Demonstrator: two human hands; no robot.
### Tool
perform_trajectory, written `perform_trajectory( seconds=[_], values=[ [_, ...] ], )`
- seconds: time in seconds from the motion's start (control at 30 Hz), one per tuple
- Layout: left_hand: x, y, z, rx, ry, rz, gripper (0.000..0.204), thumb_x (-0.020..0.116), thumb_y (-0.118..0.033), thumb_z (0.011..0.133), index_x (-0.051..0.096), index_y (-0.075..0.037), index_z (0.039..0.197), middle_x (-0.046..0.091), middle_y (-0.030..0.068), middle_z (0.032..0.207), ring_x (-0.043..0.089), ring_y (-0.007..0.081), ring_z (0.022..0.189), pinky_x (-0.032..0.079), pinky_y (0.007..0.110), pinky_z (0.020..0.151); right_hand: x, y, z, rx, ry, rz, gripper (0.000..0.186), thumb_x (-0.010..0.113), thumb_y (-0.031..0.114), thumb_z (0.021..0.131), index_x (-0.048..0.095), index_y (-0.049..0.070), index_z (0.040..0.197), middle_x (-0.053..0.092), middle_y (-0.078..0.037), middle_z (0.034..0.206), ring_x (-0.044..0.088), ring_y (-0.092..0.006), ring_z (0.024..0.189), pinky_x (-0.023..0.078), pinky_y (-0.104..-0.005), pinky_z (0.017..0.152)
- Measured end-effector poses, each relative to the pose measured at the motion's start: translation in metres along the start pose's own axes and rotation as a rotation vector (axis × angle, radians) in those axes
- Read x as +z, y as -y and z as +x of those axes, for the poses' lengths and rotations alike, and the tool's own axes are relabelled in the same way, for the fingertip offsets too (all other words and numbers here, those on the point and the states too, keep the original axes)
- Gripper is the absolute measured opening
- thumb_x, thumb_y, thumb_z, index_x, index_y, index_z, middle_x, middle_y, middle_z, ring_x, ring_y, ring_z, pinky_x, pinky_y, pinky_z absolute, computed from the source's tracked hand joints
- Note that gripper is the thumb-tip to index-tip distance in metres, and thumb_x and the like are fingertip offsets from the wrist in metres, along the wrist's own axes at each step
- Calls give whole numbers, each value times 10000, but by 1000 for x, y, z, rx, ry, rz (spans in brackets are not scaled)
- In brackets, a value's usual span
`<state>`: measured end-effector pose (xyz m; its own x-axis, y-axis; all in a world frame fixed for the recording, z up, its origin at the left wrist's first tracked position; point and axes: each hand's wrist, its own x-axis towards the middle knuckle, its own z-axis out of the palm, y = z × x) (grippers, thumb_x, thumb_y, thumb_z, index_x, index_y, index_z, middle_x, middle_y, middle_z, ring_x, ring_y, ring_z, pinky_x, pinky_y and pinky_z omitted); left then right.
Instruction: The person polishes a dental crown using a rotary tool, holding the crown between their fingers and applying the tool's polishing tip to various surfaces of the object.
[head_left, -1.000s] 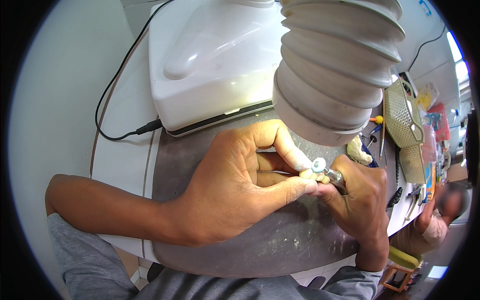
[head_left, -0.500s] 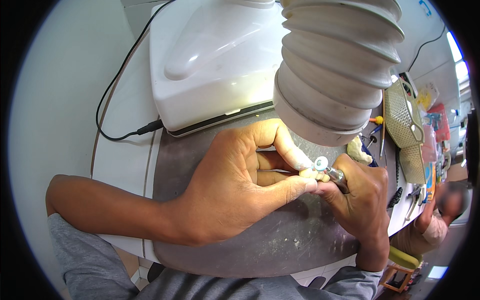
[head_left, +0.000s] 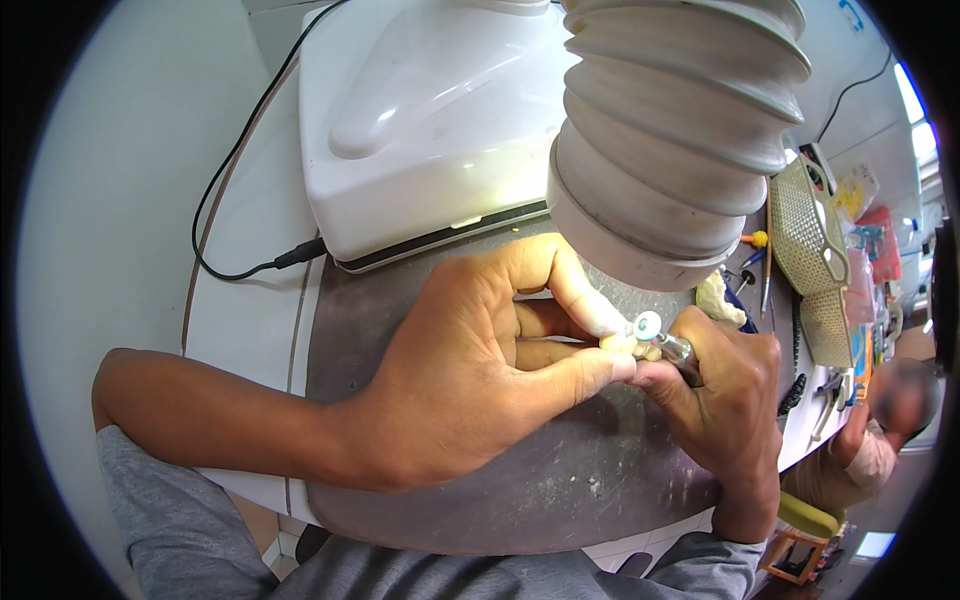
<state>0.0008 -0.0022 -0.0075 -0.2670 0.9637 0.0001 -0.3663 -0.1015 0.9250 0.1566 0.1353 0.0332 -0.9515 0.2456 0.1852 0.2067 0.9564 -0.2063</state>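
My left hand (head_left: 470, 365) pinches a small cream dental piece (head_left: 618, 344), which looks like a few joined teeth, between thumb and index finger; the fingers cover part of it. Closed around a metal handpiece (head_left: 680, 352), my right hand (head_left: 735, 390) meets the left one fingertip to fingertip. At the handpiece's tip is a small pale round wheel (head_left: 647, 325), right at the upper side of the dental piece. Whether the two touch I cannot tell. White dust coats my left index fingertip.
A wide ribbed hose (head_left: 680, 140) hangs just above my hands. Behind stands a white machine housing (head_left: 430, 190) with a black cable (head_left: 225, 270). A cream plaster-like lump (head_left: 716, 302), tools and a perforated basket (head_left: 805, 225) are on the right. Another person (head_left: 850, 450) sits farther right.
The pale wheel and handpiece have shifted very slightly right with my right hand. My left hand stays almost in place, holding the dental piece.
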Motion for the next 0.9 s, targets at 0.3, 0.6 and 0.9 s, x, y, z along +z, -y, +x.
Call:
perform_trajectory(
  seconds=[0.3, 0.6, 0.9],
  values=[
    [0, -2, 3, -23, -4, -17, 412, 638, 49, 831, 465, 53, 1204, 585, 148, 1171, 594, 206, 1080, 485, 324, 948, 1, 3, 1, -158, -295, 74, 250, 806, 214, 701, 681, 62, 855, 635, -46, 664, 596, -166, 501, 436, -266, 437],
    [1, -6, 3, 89, 24, 215, 161, 669, 19, 829, 634, 71, 978, 659, 146, 1014, 649, 167, 953, 548, 279, 863, 0, 6, -2, -105, -334, 84, 182, 815, 191, 695, 684, 92, 774, 637, -24, 656, 590, -134, 489, 413, -244, 427],
    [0, -6, 1, 89, -1, 248, 187, 688, 9, 823, 620, 54, 991, 656, 122, 991, 656, 163, 935, 543, 273, 858, 0, 7, -2, -119, -353, 110, 186, 819, 188, 695, 677, 85, 757, 630, -32, 634, 594, -145, 485, 422, -249, 430]
  ],
)
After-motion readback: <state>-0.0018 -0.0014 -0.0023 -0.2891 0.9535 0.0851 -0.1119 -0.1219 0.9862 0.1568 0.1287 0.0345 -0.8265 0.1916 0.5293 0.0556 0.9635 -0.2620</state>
